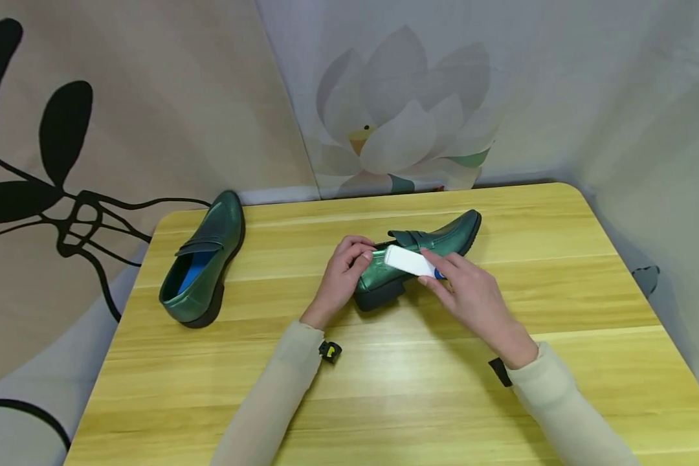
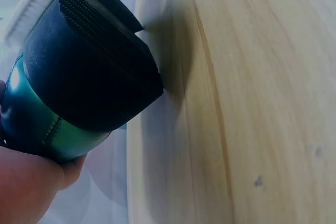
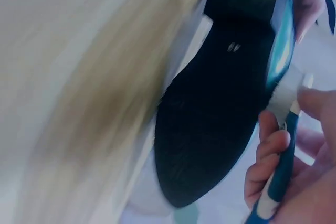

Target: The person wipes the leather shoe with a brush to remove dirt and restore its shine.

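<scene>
A green loafer (image 1: 451, 238) is tilted over the table, its toe pointing right. My left hand (image 1: 339, 279) grips its heel end at the opening. In the left wrist view the black heel (image 2: 89, 61) faces the camera, with the left hand (image 2: 31, 187) below it. My right hand (image 1: 474, 304) holds a brush (image 1: 406, 260) with a white head against the shoe's side near the heel. The right wrist view shows the fingers curled round its blue and white handle (image 3: 283, 166), the pale bristles (image 3: 286, 94) at the green upper, and the dark sole (image 3: 215, 98).
The matching green loafer (image 1: 224, 223), with a blue insole (image 1: 198, 268), stands at the table's left side. A pale wall cloth (image 1: 559, 97) with printed flowers and leaves hangs behind the wooden table (image 1: 582, 272). Small dark devices sit at both wrists.
</scene>
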A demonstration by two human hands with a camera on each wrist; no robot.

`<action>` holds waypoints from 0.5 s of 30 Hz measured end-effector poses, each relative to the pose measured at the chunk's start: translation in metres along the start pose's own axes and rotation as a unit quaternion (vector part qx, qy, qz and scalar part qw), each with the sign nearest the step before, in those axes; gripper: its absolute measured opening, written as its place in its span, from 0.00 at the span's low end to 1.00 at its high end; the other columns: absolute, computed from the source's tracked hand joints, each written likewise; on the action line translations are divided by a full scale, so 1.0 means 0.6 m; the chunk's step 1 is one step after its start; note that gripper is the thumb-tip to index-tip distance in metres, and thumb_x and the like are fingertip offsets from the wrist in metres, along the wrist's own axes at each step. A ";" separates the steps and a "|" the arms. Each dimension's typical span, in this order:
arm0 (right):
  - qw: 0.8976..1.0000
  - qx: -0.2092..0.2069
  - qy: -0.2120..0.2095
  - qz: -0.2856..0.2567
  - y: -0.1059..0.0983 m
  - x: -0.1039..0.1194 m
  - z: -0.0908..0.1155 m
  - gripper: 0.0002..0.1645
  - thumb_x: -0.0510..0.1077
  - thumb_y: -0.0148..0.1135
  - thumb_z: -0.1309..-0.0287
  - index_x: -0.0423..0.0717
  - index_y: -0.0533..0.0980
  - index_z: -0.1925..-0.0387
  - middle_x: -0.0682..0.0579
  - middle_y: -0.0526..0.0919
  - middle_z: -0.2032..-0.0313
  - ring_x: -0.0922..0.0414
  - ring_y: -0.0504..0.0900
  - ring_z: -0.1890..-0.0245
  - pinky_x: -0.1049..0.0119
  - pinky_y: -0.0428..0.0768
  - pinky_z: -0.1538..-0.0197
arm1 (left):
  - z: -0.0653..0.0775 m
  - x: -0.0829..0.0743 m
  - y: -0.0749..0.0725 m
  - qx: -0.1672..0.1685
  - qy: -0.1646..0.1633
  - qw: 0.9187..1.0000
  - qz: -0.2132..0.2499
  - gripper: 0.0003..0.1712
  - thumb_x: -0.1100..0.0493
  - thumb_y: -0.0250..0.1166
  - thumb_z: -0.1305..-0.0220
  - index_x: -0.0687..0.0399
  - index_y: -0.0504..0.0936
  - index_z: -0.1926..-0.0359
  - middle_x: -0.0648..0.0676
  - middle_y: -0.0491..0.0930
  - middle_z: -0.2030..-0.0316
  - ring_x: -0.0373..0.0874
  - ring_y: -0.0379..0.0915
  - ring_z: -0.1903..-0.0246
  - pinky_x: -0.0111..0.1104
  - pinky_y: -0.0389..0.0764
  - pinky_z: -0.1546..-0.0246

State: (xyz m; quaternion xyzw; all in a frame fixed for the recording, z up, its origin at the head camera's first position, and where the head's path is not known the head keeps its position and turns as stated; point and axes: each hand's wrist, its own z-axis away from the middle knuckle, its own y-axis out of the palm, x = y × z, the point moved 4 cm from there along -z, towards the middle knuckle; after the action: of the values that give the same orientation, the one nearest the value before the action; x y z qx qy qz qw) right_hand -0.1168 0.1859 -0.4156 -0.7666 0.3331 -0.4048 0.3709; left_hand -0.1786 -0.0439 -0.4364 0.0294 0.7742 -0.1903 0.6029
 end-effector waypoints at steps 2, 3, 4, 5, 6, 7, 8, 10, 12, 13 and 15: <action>0.999 -0.014 0.042 -0.002 -0.008 -0.018 0.006 0.31 0.46 0.71 0.34 0.42 0.77 0.33 0.42 0.84 0.61 0.54 0.72 0.76 0.62 0.69 0.76 | 0.003 -0.018 -0.001 0.007 0.001 1.000 -0.001 0.15 0.66 0.52 0.20 0.76 0.82 0.54 0.69 0.73 0.40 0.63 0.67 0.37 0.53 0.68 0.36; 0.998 -0.021 0.060 -0.001 -0.012 -0.026 0.009 0.30 0.46 0.70 0.33 0.40 0.76 0.33 0.40 0.84 0.61 0.53 0.72 0.77 0.61 0.68 0.76 | 0.004 -0.028 -0.002 0.008 0.002 1.000 -0.002 0.15 0.67 0.52 0.20 0.76 0.82 0.54 0.69 0.73 0.41 0.64 0.67 0.37 0.53 0.68 0.37; 0.997 -0.027 0.075 -0.001 -0.015 -0.032 0.012 0.30 0.45 0.69 0.33 0.39 0.76 0.33 0.39 0.85 0.60 0.53 0.72 0.77 0.61 0.68 0.77 | 0.006 -0.035 -0.003 0.009 0.004 1.000 -0.005 0.15 0.67 0.52 0.20 0.76 0.82 0.55 0.69 0.73 0.41 0.63 0.67 0.38 0.53 0.68 0.37; 0.996 -0.030 0.083 0.001 -0.017 -0.037 0.014 0.30 0.45 0.69 0.32 0.38 0.76 0.33 0.37 0.85 0.60 0.51 0.73 0.77 0.60 0.69 0.77 | 0.007 -0.042 -0.004 0.008 0.004 1.000 -0.005 0.15 0.67 0.52 0.20 0.76 0.82 0.55 0.69 0.73 0.42 0.63 0.67 0.38 0.53 0.68 0.37; 0.996 -0.027 0.084 0.001 -0.017 -0.039 0.016 0.30 0.45 0.68 0.31 0.37 0.75 0.33 0.36 0.85 0.58 0.50 0.76 0.76 0.58 0.71 0.76 | 0.008 -0.044 -0.004 0.007 0.003 1.000 -0.005 0.14 0.67 0.52 0.20 0.76 0.82 0.55 0.69 0.73 0.42 0.63 0.67 0.38 0.53 0.69 0.37; 0.996 -0.021 0.081 0.001 -0.017 -0.038 0.016 0.31 0.45 0.67 0.31 0.36 0.74 0.32 0.35 0.85 0.56 0.48 0.79 0.73 0.56 0.75 0.75 | 0.008 -0.045 -0.004 0.006 0.001 1.000 -0.005 0.14 0.67 0.52 0.20 0.76 0.82 0.55 0.69 0.73 0.42 0.63 0.67 0.38 0.53 0.69 0.38; 0.997 -0.013 0.078 -0.001 -0.017 -0.037 0.016 0.32 0.46 0.67 0.30 0.36 0.73 0.31 0.34 0.85 0.53 0.45 0.82 0.70 0.52 0.79 0.73 | 0.008 -0.045 -0.004 0.006 -0.001 1.000 -0.005 0.14 0.68 0.52 0.20 0.76 0.82 0.55 0.69 0.73 0.42 0.63 0.67 0.38 0.53 0.69 0.38; 0.997 0.004 0.073 -0.012 -0.017 -0.033 0.017 0.32 0.47 0.66 0.29 0.37 0.72 0.30 0.33 0.84 0.48 0.41 0.86 0.63 0.46 0.83 0.67 | 0.006 -0.031 -0.002 0.006 -0.005 1.000 -0.004 0.15 0.67 0.52 0.20 0.75 0.82 0.54 0.68 0.72 0.41 0.63 0.66 0.38 0.53 0.68 0.37; 0.997 0.017 0.074 -0.021 -0.020 -0.032 0.017 0.31 0.48 0.65 0.28 0.37 0.72 0.30 0.32 0.83 0.44 0.39 0.86 0.58 0.44 0.84 0.64 | 0.004 -0.015 -0.001 0.007 -0.010 1.000 -0.004 0.15 0.66 0.51 0.19 0.75 0.82 0.53 0.68 0.71 0.39 0.63 0.66 0.37 0.54 0.67 0.36; 0.997 0.019 0.078 -0.022 -0.023 -0.035 0.017 0.31 0.48 0.64 0.28 0.38 0.72 0.31 0.32 0.82 0.44 0.39 0.86 0.58 0.44 0.84 0.63 | 0.003 -0.006 0.000 0.006 -0.010 1.000 -0.005 0.16 0.65 0.51 0.19 0.74 0.82 0.53 0.68 0.71 0.39 0.63 0.66 0.37 0.54 0.67 0.36; 0.996 0.012 0.091 -0.016 -0.033 -0.045 0.018 0.28 0.48 0.64 0.28 0.38 0.74 0.33 0.32 0.84 0.46 0.41 0.86 0.62 0.45 0.82 0.66 | 0.001 0.010 0.001 0.003 -0.006 1.000 -0.006 0.16 0.64 0.51 0.19 0.73 0.82 0.52 0.67 0.71 0.38 0.62 0.65 0.36 0.55 0.66 0.35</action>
State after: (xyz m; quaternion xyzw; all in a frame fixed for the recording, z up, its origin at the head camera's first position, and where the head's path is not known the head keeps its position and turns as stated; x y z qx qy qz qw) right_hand -0.1152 0.2211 -0.4134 -0.7272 0.3480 -0.4830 0.3417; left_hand -0.1794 -0.0446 -0.4423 0.0256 0.7698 -0.1965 0.6067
